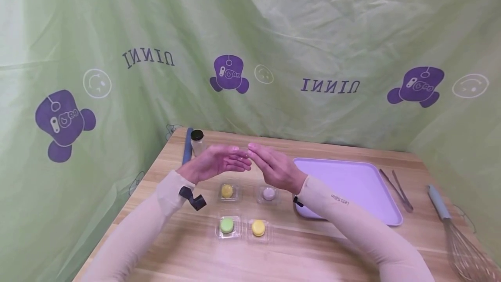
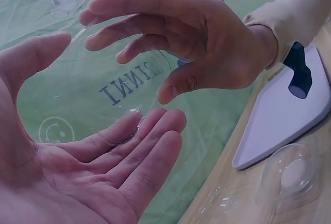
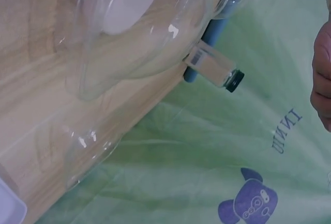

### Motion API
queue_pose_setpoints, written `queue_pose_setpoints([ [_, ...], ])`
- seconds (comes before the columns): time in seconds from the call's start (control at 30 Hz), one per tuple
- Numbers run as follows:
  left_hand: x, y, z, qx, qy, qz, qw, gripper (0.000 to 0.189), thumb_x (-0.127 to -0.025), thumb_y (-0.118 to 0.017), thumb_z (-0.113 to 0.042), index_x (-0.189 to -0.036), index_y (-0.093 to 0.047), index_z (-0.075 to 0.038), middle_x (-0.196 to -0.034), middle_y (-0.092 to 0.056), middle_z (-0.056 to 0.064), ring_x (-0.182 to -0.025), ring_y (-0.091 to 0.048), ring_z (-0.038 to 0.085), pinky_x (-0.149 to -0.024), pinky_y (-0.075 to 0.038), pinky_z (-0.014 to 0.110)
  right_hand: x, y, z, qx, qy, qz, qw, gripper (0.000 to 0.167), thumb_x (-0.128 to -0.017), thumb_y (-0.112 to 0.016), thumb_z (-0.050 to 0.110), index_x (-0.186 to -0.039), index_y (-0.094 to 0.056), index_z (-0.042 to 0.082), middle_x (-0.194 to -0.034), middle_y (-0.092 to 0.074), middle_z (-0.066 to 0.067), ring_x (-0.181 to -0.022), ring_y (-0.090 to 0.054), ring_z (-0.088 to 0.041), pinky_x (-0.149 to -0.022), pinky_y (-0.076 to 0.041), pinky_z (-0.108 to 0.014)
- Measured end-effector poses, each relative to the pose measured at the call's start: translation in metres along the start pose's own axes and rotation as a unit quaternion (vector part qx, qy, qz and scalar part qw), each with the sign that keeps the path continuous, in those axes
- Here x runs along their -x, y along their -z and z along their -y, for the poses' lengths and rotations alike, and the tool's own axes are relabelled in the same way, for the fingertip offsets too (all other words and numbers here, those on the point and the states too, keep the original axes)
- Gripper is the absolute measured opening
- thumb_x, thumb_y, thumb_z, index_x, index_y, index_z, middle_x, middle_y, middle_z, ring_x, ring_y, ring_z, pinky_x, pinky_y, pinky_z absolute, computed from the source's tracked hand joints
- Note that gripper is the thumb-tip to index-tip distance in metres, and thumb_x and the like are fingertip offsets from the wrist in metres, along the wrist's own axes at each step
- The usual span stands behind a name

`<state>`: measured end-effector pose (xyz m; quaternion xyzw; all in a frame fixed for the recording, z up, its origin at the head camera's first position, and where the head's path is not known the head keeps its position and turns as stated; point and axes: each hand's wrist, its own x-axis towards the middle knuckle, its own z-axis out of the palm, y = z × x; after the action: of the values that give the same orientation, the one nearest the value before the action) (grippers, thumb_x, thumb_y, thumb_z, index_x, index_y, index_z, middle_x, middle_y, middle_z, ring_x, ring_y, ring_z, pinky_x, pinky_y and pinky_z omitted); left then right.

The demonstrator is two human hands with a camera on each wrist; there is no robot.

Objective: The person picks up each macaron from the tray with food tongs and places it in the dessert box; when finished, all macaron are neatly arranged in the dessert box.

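Note:
A thin, clear plastic piece with a rounded edge (image 2: pixel 125 140) spans the gap between my two raised hands; its full shape is hard to make out. My left hand (image 1: pixel 219 160) holds it from the left, thumb at one side and fingers at the other. From the opposite side my right hand (image 1: pixel 278 169) grips it with bent fingers and thumb (image 2: pixel 173 87). Below them on the table sit a yellow macaron (image 1: pixel 227 191), a pale lilac macaron (image 1: pixel 268 193), a green macaron (image 1: pixel 226 225) and another yellow macaron (image 1: pixel 258 228), each in clear packaging.
A lilac tray (image 1: pixel 344 182) lies under my right forearm. Tongs (image 1: pixel 397 190) and a whisk (image 1: pixel 463 243) lie farther right. At the back left stand a black-capped jar (image 1: pixel 197 140) and a blue-grey rod (image 1: pixel 187 147). Green printed cloth (image 1: pixel 274 112) hangs behind the table.

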<state>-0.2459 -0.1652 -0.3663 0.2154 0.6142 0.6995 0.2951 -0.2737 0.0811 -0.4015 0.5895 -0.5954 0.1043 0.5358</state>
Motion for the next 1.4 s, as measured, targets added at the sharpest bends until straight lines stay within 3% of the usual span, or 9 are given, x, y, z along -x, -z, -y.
queue_pose_setpoints([
  [0.4,0.013,-0.003,0.001,0.004,-0.006,-0.029,0.9996,0.048,-0.100,-0.054,-0.036,-0.130,-0.060,0.001,-0.116,-0.075,0.009,-0.110,-0.071,0.021,-0.103,-0.057,0.035,-0.007,-0.003,0.004,-0.011,0.011,-0.001,0.9999,0.049,-0.087,-0.051,-0.011,-0.136,-0.052,-0.011,-0.131,-0.062,-0.028,-0.118,-0.067,-0.034,-0.106,-0.055,-0.036],
  [0.57,0.019,-0.005,0.001,-0.061,-0.045,-0.085,0.9935,0.055,-0.098,-0.058,-0.027,-0.140,-0.051,0.008,-0.128,-0.069,0.017,-0.115,-0.069,0.021,-0.107,-0.054,0.036,-0.012,0.001,0.009,-0.093,-0.069,0.014,0.9931,0.070,-0.085,-0.072,0.006,-0.144,-0.040,-0.014,-0.138,-0.056,-0.032,-0.126,-0.062,-0.037,-0.112,-0.050,-0.037],
  [0.67,0.023,-0.008,0.001,-0.163,-0.096,-0.151,0.9704,0.059,-0.093,-0.067,-0.018,-0.145,-0.047,0.003,-0.140,-0.061,0.019,-0.126,-0.063,0.022,-0.112,-0.050,0.035,-0.016,0.006,0.012,-0.206,-0.177,0.016,0.9622,0.092,-0.077,-0.082,0.007,-0.149,-0.029,-0.016,-0.149,-0.046,-0.034,-0.138,-0.051,-0.041,-0.121,-0.041,-0.040],
  [0.77,0.028,-0.012,0.002,-0.239,-0.150,-0.194,0.9394,0.071,-0.085,-0.078,-0.008,-0.148,-0.045,-0.002,-0.147,-0.056,0.017,-0.137,-0.055,0.028,-0.119,-0.044,0.037,-0.020,0.011,0.012,-0.300,-0.288,0.011,0.9094,0.101,-0.073,-0.085,0.000,-0.153,-0.024,-0.013,-0.157,-0.038,-0.029,-0.145,-0.042,-0.041,-0.125,-0.036,-0.039],
  [0.83,0.032,-0.015,0.003,-0.269,-0.180,-0.197,0.9254,0.079,-0.080,-0.082,-0.003,-0.149,-0.044,-0.001,-0.149,-0.055,0.017,-0.141,-0.051,0.031,-0.123,-0.038,0.038,-0.020,0.014,0.013,-0.340,-0.348,0.010,0.8738,0.103,-0.073,-0.085,-0.002,-0.155,-0.025,-0.008,-0.159,-0.038,-0.025,-0.146,-0.042,-0.039,-0.124,-0.036,-0.035],
  [0.97,0.042,-0.023,0.010,-0.334,-0.192,-0.204,0.9000,0.083,-0.076,-0.087,-0.007,-0.148,-0.046,-0.004,-0.147,-0.057,0.011,-0.140,-0.051,0.028,-0.123,-0.037,0.039,-0.015,0.018,0.023,-0.383,-0.429,0.036,0.8176,0.098,-0.077,-0.084,0.001,-0.158,-0.027,0.000,-0.161,-0.038,-0.020,-0.147,-0.041,-0.037,-0.124,-0.036,-0.036],
  [1.07,0.050,-0.028,0.019,-0.377,-0.189,-0.210,0.8822,0.083,-0.076,-0.089,-0.015,-0.147,-0.048,-0.007,-0.146,-0.059,0.011,-0.137,-0.054,0.027,-0.122,-0.040,0.043,-0.009,0.019,0.035,-0.404,-0.459,0.070,0.7882,0.096,-0.080,-0.083,0.005,-0.159,-0.027,0.004,-0.162,-0.037,-0.017,-0.149,-0.039,-0.035,-0.125,-0.034,-0.041],
  [1.2,0.058,-0.033,0.034,-0.390,-0.183,-0.208,0.8779,0.083,-0.074,-0.090,-0.017,-0.146,-0.050,-0.009,-0.145,-0.059,0.010,-0.136,-0.055,0.027,-0.120,-0.041,0.048,-0.002,0.019,0.054,-0.416,-0.455,0.113,0.7793,0.097,-0.082,-0.083,0.014,-0.159,-0.026,0.005,-0.163,-0.036,-0.016,-0.150,-0.038,-0.035,-0.124,-0.034,-0.049],
  [1.4,0.068,-0.040,0.063,-0.379,-0.177,-0.205,0.8850,0.082,-0.074,-0.090,-0.015,-0.145,-0.050,-0.006,-0.143,-0.061,0.012,-0.133,-0.057,0.029,-0.117,-0.043,0.052,0.004,0.018,0.080,-0.392,-0.418,0.142,0.8069,0.094,-0.078,-0.086,0.016,-0.156,-0.034,0.003,-0.161,-0.040,-0.017,-0.147,-0.042,-0.036,-0.120,-0.039,-0.051],
])
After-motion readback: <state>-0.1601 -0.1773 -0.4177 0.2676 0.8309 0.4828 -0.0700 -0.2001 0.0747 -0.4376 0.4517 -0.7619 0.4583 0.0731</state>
